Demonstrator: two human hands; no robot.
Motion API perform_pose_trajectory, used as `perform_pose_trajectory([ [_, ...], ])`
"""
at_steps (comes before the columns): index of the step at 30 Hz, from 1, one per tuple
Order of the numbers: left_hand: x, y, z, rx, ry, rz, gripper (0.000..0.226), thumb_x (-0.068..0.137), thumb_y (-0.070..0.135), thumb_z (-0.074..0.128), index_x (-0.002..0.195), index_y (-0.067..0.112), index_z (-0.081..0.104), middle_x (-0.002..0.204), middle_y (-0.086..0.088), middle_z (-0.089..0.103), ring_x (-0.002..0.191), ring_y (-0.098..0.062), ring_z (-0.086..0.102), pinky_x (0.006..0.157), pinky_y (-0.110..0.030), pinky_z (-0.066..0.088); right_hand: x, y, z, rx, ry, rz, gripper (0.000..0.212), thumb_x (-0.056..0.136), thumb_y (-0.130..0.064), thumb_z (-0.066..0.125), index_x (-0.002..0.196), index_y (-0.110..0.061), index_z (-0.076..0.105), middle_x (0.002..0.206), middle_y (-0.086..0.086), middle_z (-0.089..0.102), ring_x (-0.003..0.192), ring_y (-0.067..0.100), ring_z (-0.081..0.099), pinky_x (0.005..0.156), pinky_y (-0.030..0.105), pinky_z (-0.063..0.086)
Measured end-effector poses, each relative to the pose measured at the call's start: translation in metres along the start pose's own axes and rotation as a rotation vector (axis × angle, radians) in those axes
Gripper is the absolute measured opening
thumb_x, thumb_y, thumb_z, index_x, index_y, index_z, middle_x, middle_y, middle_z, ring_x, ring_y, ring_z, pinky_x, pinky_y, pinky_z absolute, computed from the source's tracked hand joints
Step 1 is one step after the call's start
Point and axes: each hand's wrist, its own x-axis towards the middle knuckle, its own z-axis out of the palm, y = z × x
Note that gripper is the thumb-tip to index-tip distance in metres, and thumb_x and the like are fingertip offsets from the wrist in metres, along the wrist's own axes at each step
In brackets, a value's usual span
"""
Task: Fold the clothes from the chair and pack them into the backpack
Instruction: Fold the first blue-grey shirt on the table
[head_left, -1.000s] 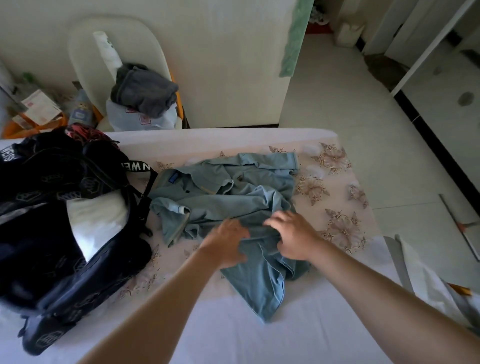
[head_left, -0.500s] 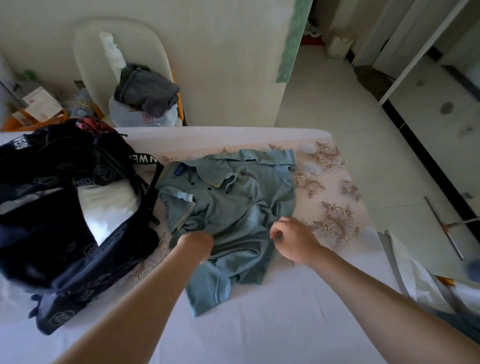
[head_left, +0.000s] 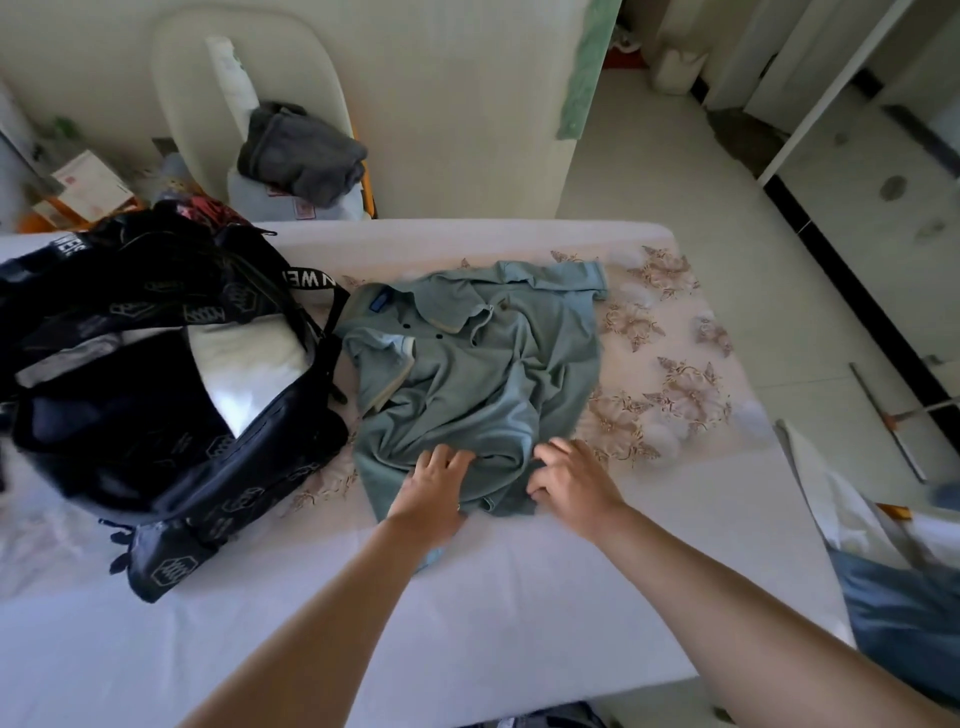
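The left hand (head_left: 434, 486) presses flat on the bottom of the blue shirt (head_left: 467, 374), and the right hand (head_left: 571, 480) pinches the cloth beside it. The blue shirt lies on the bed (head_left: 467, 623), with the black backpack (head_left: 156, 415) just left of it.

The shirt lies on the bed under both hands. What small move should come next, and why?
Probably smooth the polo shirt flat toward the collar: the left hand and right hand rest on its lower part, but the cloth above them is wrinkled, so folding it now would likely come out uneven.
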Motion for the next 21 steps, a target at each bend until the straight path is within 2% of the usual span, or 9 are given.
perform_pose_trajectory([
  [3, -0.005, -0.008, -0.008, -0.225, 0.067, 0.013, 0.062, 0.08, -0.005, 0.056, 0.132, 0.025, 0.046, 0.117, -0.004, 0.057, 0.108, -0.025, 0.056, 0.094, -0.04, 0.048, -0.001, -0.002, -0.004, 0.094, -0.038, 0.018, 0.004, 0.085, -0.012, 0.073, 0.085, -0.017, 0.075, 0.09, 0.0, 0.063, 0.088, 0.024, 0.061, 0.085, 0.039, 0.048],
  [5, -0.009, -0.014, -0.016, -0.281, 0.074, -0.004, 0.059, 0.08, -0.009, 0.046, 0.129, 0.024, 0.052, 0.101, -0.003, 0.065, 0.095, -0.024, 0.063, 0.086, -0.037, 0.052, -0.007, 0.001, -0.015, 0.197, -0.071, 0.099, 0.008, 0.092, -0.011, 0.061, 0.092, -0.018, 0.064, 0.083, 0.004, 0.063, 0.075, 0.026, 0.061, 0.068, 0.036, 0.048],
  [7, -0.011, -0.016, -0.022, -0.262, 0.067, -0.015, 0.063, 0.081, -0.011, 0.041, 0.133, 0.023, 0.052, 0.104, -0.002, 0.066, 0.097, -0.02, 0.063, 0.087, -0.033, 0.052, -0.016, 0.01, -0.033, 0.199, -0.079, 0.181, 0.011, 0.094, -0.011, 0.053, 0.096, -0.022, 0.055, 0.079, 0.004, 0.063, 0.07, 0.028, 0.06, 0.059, 0.036, 0.04],
  [9, -0.008, -0.013, -0.025, -0.231, 0.086, -0.004, 0.063, 0.083, -0.01, 0.045, 0.137, 0.022, 0.051, 0.119, -0.002, 0.061, 0.111, -0.02, 0.058, 0.095, -0.032, 0.049, -0.027, 0.024, -0.056, 0.014, -0.1, 0.168, 0.021, 0.09, -0.005, 0.05, 0.099, -0.022, 0.058, 0.085, 0.004, 0.066, 0.082, 0.028, 0.062, 0.068, 0.033, 0.033],
  [11, -0.005, -0.003, -0.025, -0.167, 0.125, 0.036, 0.057, 0.086, 0.001, 0.053, 0.138, 0.025, 0.05, 0.13, 0.0, 0.052, 0.124, -0.02, 0.046, 0.103, -0.036, 0.044, -0.036, 0.037, -0.079, -0.273, -0.256, 0.212, 0.03, 0.087, -0.001, 0.048, 0.099, -0.026, 0.06, 0.098, 0.003, 0.068, 0.105, 0.027, 0.058, 0.094, 0.035, 0.03],
  [13, -0.002, 0.012, -0.02, -0.114, 0.135, 0.078, 0.053, 0.089, 0.022, 0.059, 0.139, 0.029, 0.047, 0.136, 0.003, 0.046, 0.13, -0.02, 0.039, 0.106, -0.037, 0.04, -0.044, 0.047, -0.093, -0.532, -0.482, 0.367, 0.032, 0.088, -0.007, 0.053, 0.103, -0.033, 0.063, 0.12, 0.004, 0.066, 0.132, 0.028, 0.044, 0.116, 0.049, 0.013],
  [15, -0.001, 0.029, -0.012, -0.095, 0.055, 0.078, 0.069, 0.084, 0.045, 0.063, 0.146, 0.032, 0.037, 0.148, 0.005, 0.036, 0.136, -0.021, 0.033, 0.11, -0.039, 0.036, -0.05, 0.055, -0.093, -0.625, -0.61, 0.479, 0.034, 0.089, -0.017, 0.057, 0.12, -0.029, 0.064, 0.138, 0.008, 0.054, 0.141, 0.032, 0.031, 0.118, 0.058, 0.006],
  [18, -0.002, 0.046, 0.006, 0.096, -0.084, 0.073, 0.105, 0.069, 0.067, 0.068, 0.154, 0.036, 0.016, 0.16, 0.004, 0.013, 0.146, -0.025, 0.015, 0.117, -0.045, 0.023, -0.056, 0.058, -0.076, -0.407, -0.477, 0.377, 0.04, 0.087, -0.025, 0.058, 0.126, -0.031, 0.06, 0.137, 0.004, 0.048, 0.135, 0.028, 0.036, 0.115, 0.045, 0.022],
  [21, 0.0, 0.048, 0.025, 0.267, -0.07, 0.055, 0.098, 0.072, 0.065, 0.069, 0.153, 0.04, 0.02, 0.16, 0.001, 0.01, 0.147, -0.029, 0.009, 0.118, -0.047, 0.018, -0.058, 0.049, -0.053, -0.031, -0.416, 0.263, 0.068, 0.08, -0.039, 0.065, 0.144, -0.03, 0.044, 0.159, 0.005, 0.029, 0.143, 0.027, 0.031, 0.115, 0.034, 0.028],
])
